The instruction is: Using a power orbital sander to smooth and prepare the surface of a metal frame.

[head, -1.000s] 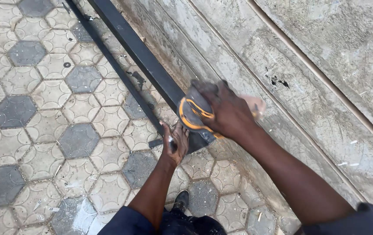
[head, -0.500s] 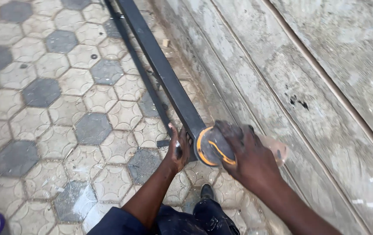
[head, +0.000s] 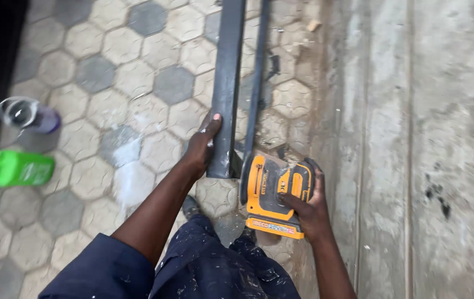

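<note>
Orange-and-black power sander (head: 274,194) sits at frame centre, low, tilted on its side, with its pad end close to the near end of the dark metal tube (head: 226,88). Right hand (head: 306,207) grips it from the 3 o'clock side, fingers (head: 291,200) wrapped across the orange body, closed on the tool; probably held off the work to check or reposition. Whether the pad touches the tube end, cannot tell.

Left hand (head: 201,149) at 10 o'clock of the sander, fingers closed around the tube's left edge near its lower end, thumb up along the face; looks like it steadies the tube so it does not shift. Tube runs up to 12 o'clock and out of frame. A thinner dark bar (head: 256,83) runs alongside, just right of it.

Further out: hexagon paving floor (head: 109,72) underneath, concrete wall or slab (head: 414,138) at 3 o'clock. At 9 o'clock, well apart, a green jug (head: 20,168) lying down and a clear bottle (head: 26,114) above it. Dark blue work trousers (head: 215,271) at 6 o'clock.

Count: one sander, one tube, one thin bar, one jug, one bottle, two hands.
</note>
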